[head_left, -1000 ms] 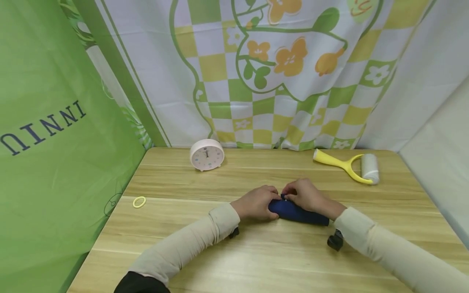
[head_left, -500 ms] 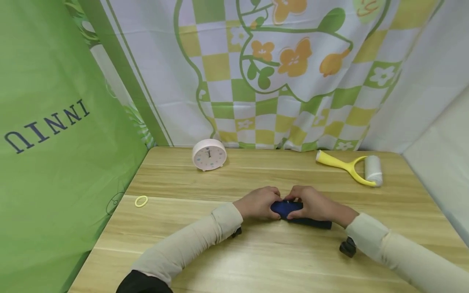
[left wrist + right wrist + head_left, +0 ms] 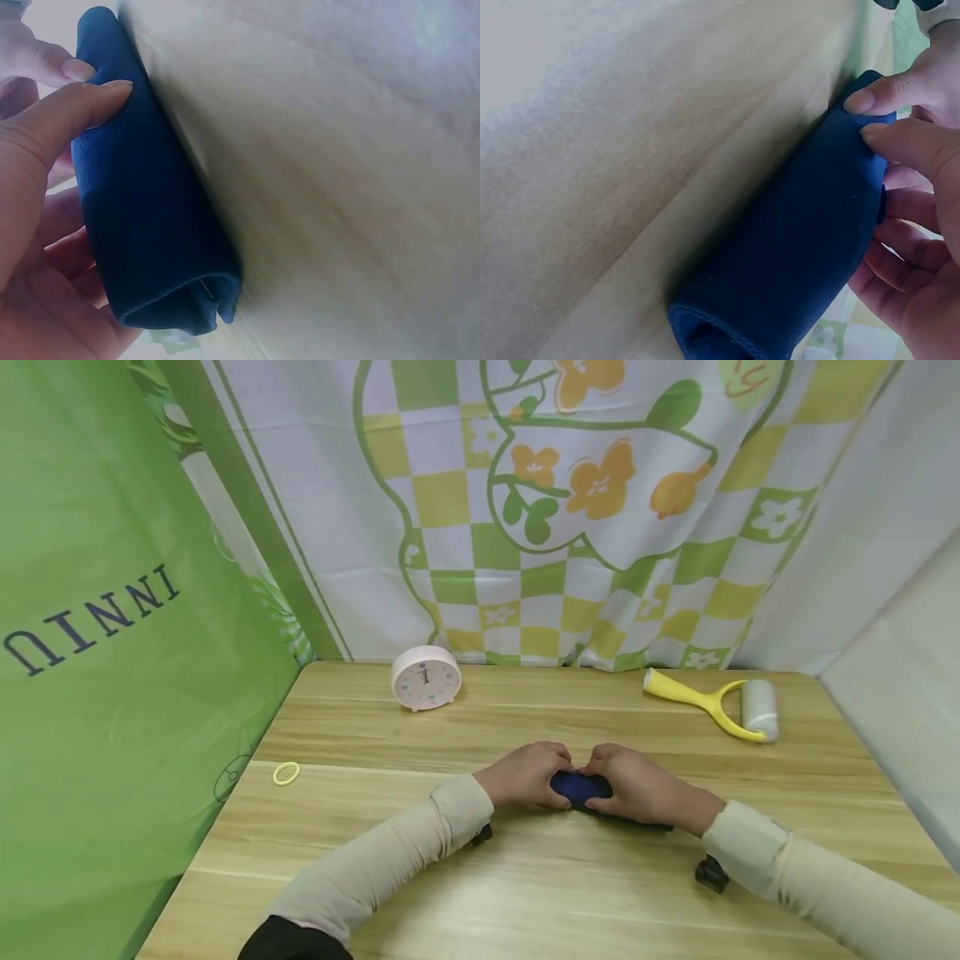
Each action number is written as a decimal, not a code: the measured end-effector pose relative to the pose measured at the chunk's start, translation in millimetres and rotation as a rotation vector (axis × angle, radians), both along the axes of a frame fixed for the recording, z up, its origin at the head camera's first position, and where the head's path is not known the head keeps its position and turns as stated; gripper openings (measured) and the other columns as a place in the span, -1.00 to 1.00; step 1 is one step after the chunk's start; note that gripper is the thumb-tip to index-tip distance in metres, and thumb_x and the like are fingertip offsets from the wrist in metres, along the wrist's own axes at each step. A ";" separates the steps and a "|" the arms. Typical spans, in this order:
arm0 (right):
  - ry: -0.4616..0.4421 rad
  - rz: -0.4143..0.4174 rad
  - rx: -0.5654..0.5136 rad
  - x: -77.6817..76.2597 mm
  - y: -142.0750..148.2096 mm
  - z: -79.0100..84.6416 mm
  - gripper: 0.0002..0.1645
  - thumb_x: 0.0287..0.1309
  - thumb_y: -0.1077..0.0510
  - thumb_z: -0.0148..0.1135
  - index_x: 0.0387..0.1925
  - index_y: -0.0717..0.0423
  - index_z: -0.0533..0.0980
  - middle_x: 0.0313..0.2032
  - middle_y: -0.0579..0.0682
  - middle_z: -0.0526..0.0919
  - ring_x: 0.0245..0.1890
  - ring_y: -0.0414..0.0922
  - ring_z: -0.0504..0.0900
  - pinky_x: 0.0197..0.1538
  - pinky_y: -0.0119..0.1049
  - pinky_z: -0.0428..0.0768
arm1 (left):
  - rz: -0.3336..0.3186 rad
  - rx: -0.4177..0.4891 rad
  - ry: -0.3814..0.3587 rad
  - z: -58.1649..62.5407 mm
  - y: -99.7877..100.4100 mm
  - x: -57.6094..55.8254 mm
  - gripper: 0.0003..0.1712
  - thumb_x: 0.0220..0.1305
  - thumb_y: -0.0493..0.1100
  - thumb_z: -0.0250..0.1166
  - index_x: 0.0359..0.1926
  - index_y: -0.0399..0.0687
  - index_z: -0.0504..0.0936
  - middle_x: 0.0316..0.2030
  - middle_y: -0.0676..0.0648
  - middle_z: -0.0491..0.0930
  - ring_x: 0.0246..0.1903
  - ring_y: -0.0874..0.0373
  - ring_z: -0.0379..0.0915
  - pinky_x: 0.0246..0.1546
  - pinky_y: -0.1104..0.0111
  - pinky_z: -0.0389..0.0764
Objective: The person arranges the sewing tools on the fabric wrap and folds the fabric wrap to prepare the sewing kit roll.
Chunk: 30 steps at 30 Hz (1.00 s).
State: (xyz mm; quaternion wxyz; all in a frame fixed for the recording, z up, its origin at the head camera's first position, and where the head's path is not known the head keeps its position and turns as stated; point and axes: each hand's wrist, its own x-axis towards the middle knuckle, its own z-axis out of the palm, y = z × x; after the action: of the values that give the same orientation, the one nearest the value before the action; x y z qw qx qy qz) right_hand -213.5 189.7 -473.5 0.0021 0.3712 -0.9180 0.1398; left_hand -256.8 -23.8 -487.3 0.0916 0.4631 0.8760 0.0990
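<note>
A dark blue cloth roll (image 3: 577, 787), hollow at its ends, lies on the wooden table before me. My left hand (image 3: 527, 775) grips its left part, with the thumb (image 3: 105, 103) on the near face and the fingers curled behind. Close beside it, my right hand (image 3: 639, 787) grips the roll's middle in the same manner, covering much of its right part in the head view. The two thumbs press almost side by side. From the right wrist view, a small dark tab (image 3: 881, 204) shows at the roll's far edge, by the right fingers.
At the back left of the table (image 3: 360, 860) stands a round pink clock (image 3: 426, 679). A yellow-handled lint roller (image 3: 708, 703) lies at the back right, a small yellow ring (image 3: 286, 774) on the left. Curtains hang behind and at the left.
My right hand has gone from pinching a small tab on top of the roll to gripping round its body. The left hand keeps its place.
</note>
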 end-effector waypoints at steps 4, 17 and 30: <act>-0.023 -0.006 -0.021 0.2 0.7 -0.9 -0.54 0.05 -0.03 0.53 -0.07 0.15 0.69 -0.24 -0.10 0.62 -0.26 -0.25 0.59 -0.19 -0.29 0.61 | 0.006 0.017 -0.011 -3.2 -3.8 -3.5 -0.40 0.11 0.19 0.49 0.09 -0.03 0.68 0.00 0.04 0.63 -0.05 0.25 0.54 0.05 0.50 0.52; -0.117 -0.120 0.050 -5.2 22.8 -5.2 -0.42 0.06 -0.13 0.49 0.00 0.16 0.65 -0.10 0.02 0.73 -0.12 -0.05 0.72 -0.04 -0.08 0.66 | 0.094 -0.042 -0.020 -2.4 -19.8 -14.6 -0.19 -0.05 0.37 0.51 0.07 -0.09 0.68 -0.06 0.00 0.62 -0.09 0.21 0.53 0.04 0.43 0.54; -0.159 -0.141 0.074 -6.1 44.1 -4.5 -0.44 -0.01 -0.12 0.54 -0.06 0.16 0.67 -0.13 0.00 0.72 -0.15 -0.08 0.70 -0.07 -0.12 0.67 | 0.139 -0.074 -0.043 -1.0 -55.5 -20.0 -0.33 0.01 0.27 0.53 -0.03 -0.12 0.73 -0.14 -0.02 0.67 -0.13 0.17 0.55 0.00 0.34 0.58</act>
State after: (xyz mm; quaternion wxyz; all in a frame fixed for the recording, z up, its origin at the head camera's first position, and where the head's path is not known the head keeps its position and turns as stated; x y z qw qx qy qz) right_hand -219.6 233.8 -478.1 -0.0745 0.2935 -0.9436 0.1344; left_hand -276.8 -79.3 -488.3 0.1205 0.3950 0.9070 0.0827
